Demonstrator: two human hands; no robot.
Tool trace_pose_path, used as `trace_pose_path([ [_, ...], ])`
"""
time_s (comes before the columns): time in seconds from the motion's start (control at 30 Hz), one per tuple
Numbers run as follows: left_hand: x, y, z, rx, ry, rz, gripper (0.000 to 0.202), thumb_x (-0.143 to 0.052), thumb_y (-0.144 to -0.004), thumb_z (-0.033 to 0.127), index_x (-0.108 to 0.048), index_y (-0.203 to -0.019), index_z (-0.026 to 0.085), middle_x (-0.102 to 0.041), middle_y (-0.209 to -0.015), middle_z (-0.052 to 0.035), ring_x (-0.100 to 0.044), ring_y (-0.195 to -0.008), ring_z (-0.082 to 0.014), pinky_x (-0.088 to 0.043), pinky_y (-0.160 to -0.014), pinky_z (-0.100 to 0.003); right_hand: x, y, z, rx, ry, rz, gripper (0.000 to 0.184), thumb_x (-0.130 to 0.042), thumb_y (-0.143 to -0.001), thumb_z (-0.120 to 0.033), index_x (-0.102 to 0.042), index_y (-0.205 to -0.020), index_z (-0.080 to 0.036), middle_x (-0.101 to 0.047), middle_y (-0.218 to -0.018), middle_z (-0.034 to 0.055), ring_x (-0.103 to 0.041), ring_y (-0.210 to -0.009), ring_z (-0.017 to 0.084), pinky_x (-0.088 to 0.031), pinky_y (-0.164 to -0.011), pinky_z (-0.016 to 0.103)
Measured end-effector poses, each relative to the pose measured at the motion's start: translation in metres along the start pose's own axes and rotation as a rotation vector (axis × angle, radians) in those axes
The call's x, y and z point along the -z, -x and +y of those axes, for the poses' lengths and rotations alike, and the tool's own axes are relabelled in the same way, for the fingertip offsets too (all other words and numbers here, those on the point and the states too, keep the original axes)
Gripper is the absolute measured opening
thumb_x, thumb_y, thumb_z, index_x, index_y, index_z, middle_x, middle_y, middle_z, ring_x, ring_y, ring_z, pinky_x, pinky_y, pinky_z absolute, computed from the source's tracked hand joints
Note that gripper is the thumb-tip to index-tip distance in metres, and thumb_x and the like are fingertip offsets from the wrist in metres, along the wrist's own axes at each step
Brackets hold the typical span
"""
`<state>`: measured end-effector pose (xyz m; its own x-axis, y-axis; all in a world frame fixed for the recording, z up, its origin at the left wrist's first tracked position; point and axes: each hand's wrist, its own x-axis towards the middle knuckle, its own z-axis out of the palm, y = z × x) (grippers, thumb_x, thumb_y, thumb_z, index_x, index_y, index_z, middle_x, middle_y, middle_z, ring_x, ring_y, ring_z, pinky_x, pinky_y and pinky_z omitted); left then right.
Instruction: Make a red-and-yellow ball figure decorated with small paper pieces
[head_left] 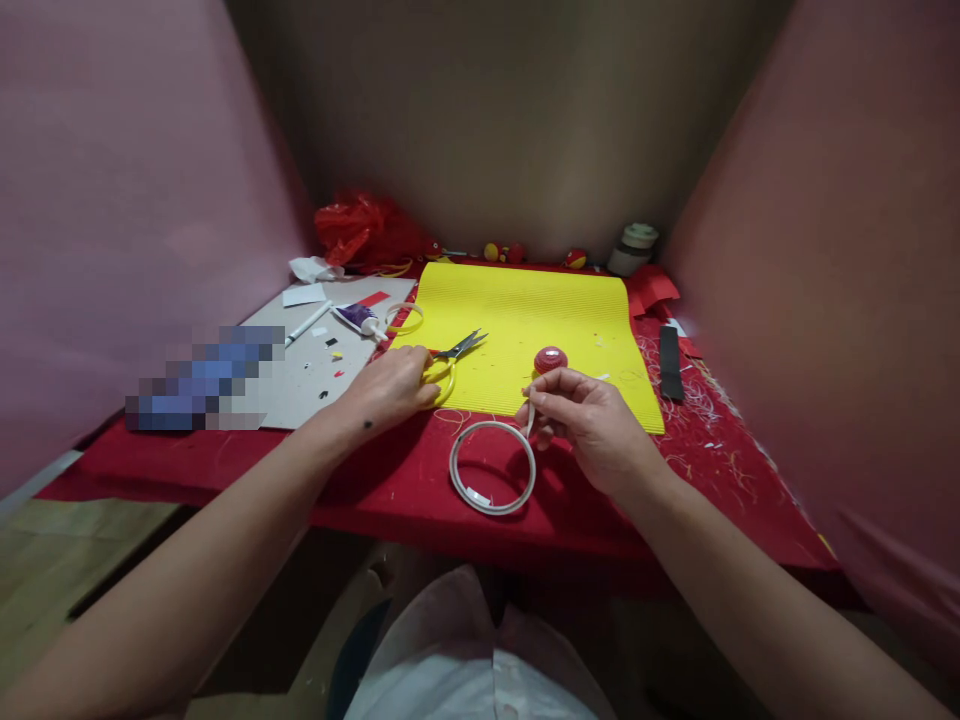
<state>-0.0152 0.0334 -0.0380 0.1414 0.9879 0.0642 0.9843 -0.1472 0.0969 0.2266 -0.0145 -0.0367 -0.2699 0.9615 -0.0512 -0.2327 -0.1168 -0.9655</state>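
While the left forearm reaches in from the lower left, the left hand (397, 383) lies palm down at the near left edge of a yellow sheet (525, 310), its fingers curled around the yellow handles of the scissors (459, 350), whose metal blades point away and rightward, slightly parted. Coming from the lower right, the right hand (577, 408) bends inward, thumb and forefinger pinched narrow on a pale strip (532, 415). Just left of those fingers is a thin white ring (454, 468), near the front edge of the red cloth (390, 482); whether it rests there, I cannot tell. Finely ridged, the sheet stretches back past both hands, with a round red object (550, 361) just beyond the right one. Flat grey board (281, 395) lies leftward, wispy threads (716, 405) rightward.
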Motion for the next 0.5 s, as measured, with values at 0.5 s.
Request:
trace_pose_path([
  [0.5,0.03,-0.003,-0.014,-0.054,0.116,-0.275,0.017,-0.054,-0.074,0.031,-0.055,-0.08,0.015,-0.059,-0.072,-0.0069,-0.051,-0.063,-0.0176,-0.034,-0.056,-0.03,0.017,0.0,0.004,-0.024,-0.088,-0.035,0.018,-0.072,-0.073,-0.026,-0.055,-0.078,-0.019,-0.069,-0.066,0.0005,-0.065,-0.054,0.013,-0.055,-0.055,0.027],
])
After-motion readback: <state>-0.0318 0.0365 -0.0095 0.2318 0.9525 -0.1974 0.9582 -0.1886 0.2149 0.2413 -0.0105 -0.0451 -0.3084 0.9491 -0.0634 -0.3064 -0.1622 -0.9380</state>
